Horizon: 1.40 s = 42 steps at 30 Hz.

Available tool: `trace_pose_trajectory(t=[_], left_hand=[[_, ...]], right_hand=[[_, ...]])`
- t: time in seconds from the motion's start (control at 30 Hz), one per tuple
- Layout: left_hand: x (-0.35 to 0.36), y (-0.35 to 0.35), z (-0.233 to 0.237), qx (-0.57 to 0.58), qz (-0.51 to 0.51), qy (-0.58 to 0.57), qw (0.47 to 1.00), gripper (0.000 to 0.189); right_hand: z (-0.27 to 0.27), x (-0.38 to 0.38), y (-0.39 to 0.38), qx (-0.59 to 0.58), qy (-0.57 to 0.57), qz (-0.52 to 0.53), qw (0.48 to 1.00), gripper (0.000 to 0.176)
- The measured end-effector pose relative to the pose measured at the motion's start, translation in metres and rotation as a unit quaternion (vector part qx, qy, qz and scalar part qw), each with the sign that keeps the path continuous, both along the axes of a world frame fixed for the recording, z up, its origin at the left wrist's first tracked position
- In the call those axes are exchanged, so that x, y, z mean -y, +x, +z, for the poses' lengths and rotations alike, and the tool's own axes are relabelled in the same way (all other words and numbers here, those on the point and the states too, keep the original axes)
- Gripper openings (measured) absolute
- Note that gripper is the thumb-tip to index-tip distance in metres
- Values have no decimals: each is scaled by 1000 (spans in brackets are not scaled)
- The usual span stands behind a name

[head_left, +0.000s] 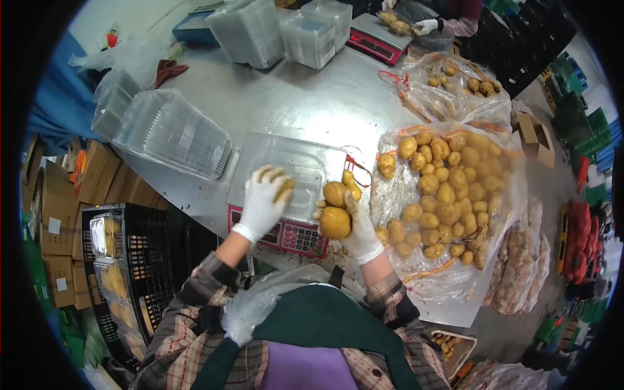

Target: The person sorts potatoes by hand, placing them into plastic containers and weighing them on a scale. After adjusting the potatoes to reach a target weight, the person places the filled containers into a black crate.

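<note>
My left hand point(263, 200), in a white glove with soiled fingertips, is over a clear plastic tray point(302, 170) on a scale point(292, 239). Its fingers curl around what looks like a potato point(285, 190), mostly hidden by the glove. My right hand point(359, 229), also gloved, is at the scale's right edge and holds several potatoes, among them a large round potato point(335, 223) and another potato point(335, 194) just above it. A red string point(356, 159) lies beside the scale.
Many loose potatoes point(445, 194) lie on an open plastic bag point(396, 140) at the right. Nested clear trays point(172, 130) stand at the left. A black crate point(146, 279) holds packed trays. Across the metal table point(273, 97), another person's gloved hand point(426, 26) is by a second scale point(376, 40).
</note>
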<state>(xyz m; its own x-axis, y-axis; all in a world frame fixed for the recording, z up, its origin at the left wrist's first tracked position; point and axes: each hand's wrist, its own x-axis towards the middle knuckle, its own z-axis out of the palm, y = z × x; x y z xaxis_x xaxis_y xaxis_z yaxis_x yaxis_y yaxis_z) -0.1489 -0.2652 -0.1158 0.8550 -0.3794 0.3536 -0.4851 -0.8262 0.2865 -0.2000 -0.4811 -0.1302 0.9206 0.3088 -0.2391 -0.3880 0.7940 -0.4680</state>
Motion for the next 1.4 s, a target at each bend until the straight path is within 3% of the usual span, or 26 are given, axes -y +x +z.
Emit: trace_pose_trajectory(t=[0.03, 0.1, 0.13, 0.2, 0.3, 0.43, 0.47, 0.5, 0.57, 0.63, 0.67, 0.7, 0.77, 0.83, 0.87, 0.9, 0.97, 1.0, 1.03, 1.07, 1.13, 1.17, 1.27, 1.33, 1.37, 1.4], left_hand=[[11, -10, 15, -16, -39, -71, 997, 37], [29, -37, 34, -186, -98, -245, 946, 48], [38, -48, 39, -159, -94, -232, 955, 53], [46, -56, 35, -139, -87, -228, 960, 58], [47, -56, 17, -163, -80, -252, 950, 60], [28, -53, 16, -149, -47, -259, 953, 55], [27, -52, 19, -123, -56, -245, 960, 51], [8, -39, 16, -126, 15, -295, 947, 45], [-12, -25, 16, -73, 62, -278, 956, 39], [-17, -15, 12, -54, 71, -256, 962, 34], [-20, -10, 4, -82, 53, -220, 971, 35], [-23, -7, -9, -84, 47, -166, 981, 36], [-32, 2, -35, -84, 32, -54, 994, 38], [-47, 11, -42, -141, 23, -61, 988, 42], [-52, 13, -44, -141, 18, -33, 989, 43], [-55, 15, -43, -141, 14, -6, 990, 45], [-58, 23, -48, -155, 11, 17, 988, 50], [-58, 26, -52, -155, 14, 23, 988, 51], [-58, 29, -54, -155, 17, 29, 987, 52], [-58, 31, -55, -163, 9, 23, 986, 55], [-60, 33, -63, -143, 10, 12, 990, 56], [-60, 32, -66, -134, 9, 9, 991, 57], [-45, 19, -47, -83, 87, 23, 993, 51], [-45, 10, -48, -84, 94, -94, 988, 43], [-48, 6, -49, -82, 98, -148, 981, 39], [-46, 3, -52, -51, 104, -216, 969, 28]], right_hand=[[0, -6, 0, -3, 13, -18, 1000, 42], [-9, -16, -3, 34, -42, -68, 996, 45], [-12, -26, -3, 46, -90, -100, 990, 46], [7, -25, -9, 9, 30, -83, 996, 50], [6, -36, -12, -9, 77, -99, 992, 51], [8, -40, -19, 37, -46, -91, 994, 53], [7, -41, -19, 3, -6, -103, 995, 51], [7, -42, -18, 34, -136, -137, 981, 51], [9, -43, -13, 93, -386, -201, 896, 53], [24, -52, -10, 135, -453, -172, 864, 60], [9, -55, -7, 214, -614, -159, 743, 57], [-13, -58, -3, 283, -746, -138, 587, 55], [-32, -58, -7, 282, -686, -162, 651, 41], [-37, -46, -14, 257, -658, -169, 687, 34], [-48, -33, -15, 237, -671, -192, 675, 25], [-54, -15, -18, 223, -703, -193, 647, 24], [-76, 26, -28, 176, -800, -235, 524, 26], [-87, 52, -39, 108, -853, -186, 475, 27], [-84, 70, -51, 96, -898, -192, 385, 28], [-84, 88, -65, 16, -901, -131, 412, 35], [-105, 113, -94, -64, -941, -87, 321, 40], [-112, 120, -105, -101, -932, -59, 343, 40], [-139, 139, -132, -50, -896, -113, 426, 45], [-139, 138, -130, -62, -853, -136, 500, 47], [-139, 137, -128, -47, -869, -173, 461, 44], [-139, 139, -129, -86, -808, -186, 552, 43]])
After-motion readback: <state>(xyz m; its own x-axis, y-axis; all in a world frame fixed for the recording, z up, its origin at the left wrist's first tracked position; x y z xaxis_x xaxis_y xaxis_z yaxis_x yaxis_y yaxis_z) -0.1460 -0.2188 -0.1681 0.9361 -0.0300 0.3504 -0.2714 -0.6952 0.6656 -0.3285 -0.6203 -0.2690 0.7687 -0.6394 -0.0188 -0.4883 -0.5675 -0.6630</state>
